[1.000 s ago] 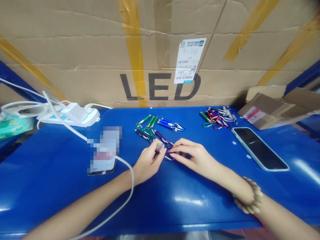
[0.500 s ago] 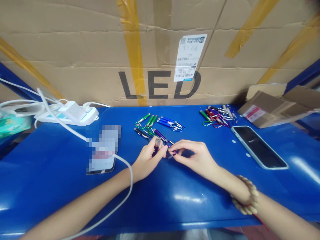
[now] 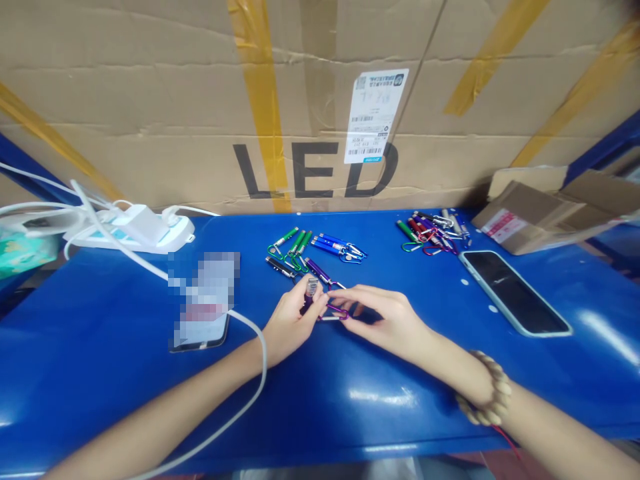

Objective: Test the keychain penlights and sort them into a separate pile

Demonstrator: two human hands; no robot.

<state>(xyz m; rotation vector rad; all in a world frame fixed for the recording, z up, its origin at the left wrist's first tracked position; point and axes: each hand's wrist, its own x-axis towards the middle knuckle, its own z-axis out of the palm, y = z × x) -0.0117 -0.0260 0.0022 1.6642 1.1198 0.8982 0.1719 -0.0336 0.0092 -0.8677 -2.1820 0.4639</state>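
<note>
Fingertips (image 3: 321, 301) of the left hand (image 3: 293, 321) pinch a purple flashlight (image 3: 307, 305) just in front of the LED carton (image 3: 320, 100). The right hand (image 3: 387, 319) pinches its carabiner clip (image 3: 334, 315). Laid-out flashlights (image 3: 310, 253) nearer the carton look finished. A tangled pile (image 3: 433, 230) rightward along the carton's foot looks yet to do.

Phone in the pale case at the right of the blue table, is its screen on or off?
Off. The pale-cased phone lies face up on the blue table, its screen dark all over.
</note>
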